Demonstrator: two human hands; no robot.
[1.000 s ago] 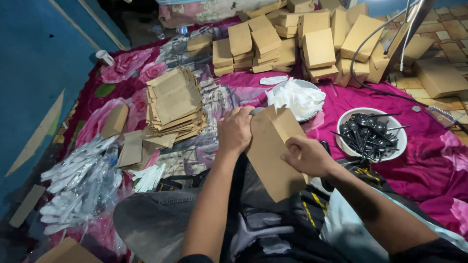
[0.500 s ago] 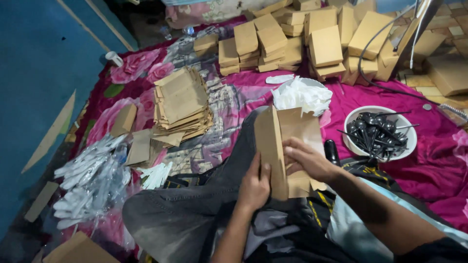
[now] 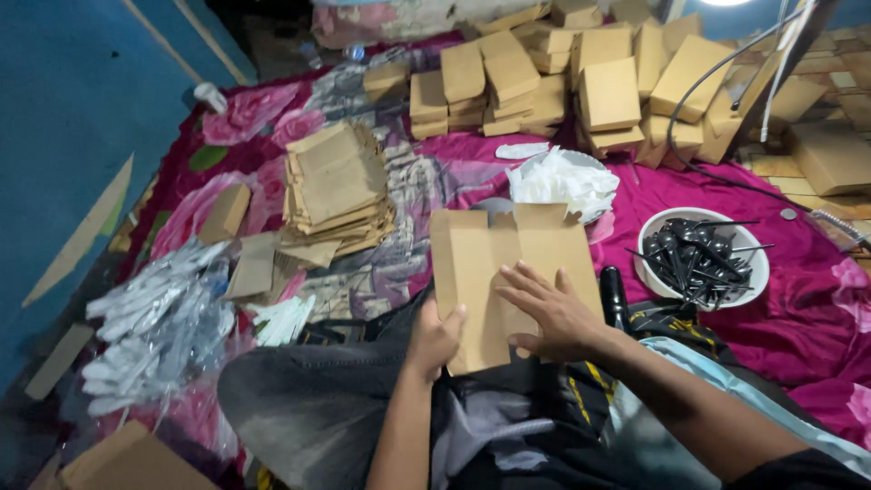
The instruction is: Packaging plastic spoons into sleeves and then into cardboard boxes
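Note:
A flat, unfolded brown cardboard box blank [image 3: 508,263] lies over my lap. My left hand [image 3: 434,340] grips its lower left edge, thumb on top. Fingers spread, my right hand [image 3: 549,313] presses flat on the blank's lower right part. A stack of similar flat blanks [image 3: 336,191] sits to the left on the pink floral sheet [image 3: 807,318].
Several folded brown boxes [image 3: 581,77] are piled at the back. A white bowl of black parts [image 3: 703,259] stands at the right, crumpled white plastic bags [image 3: 558,177] behind the blank, clear plastic packets [image 3: 154,318] at the left. A black cable [image 3: 717,100] runs at the upper right.
The blank has gone from partly folded and upright to spread flat over my lap. My left hand slid down from its top to the lower left edge; my right hand now presses on it.

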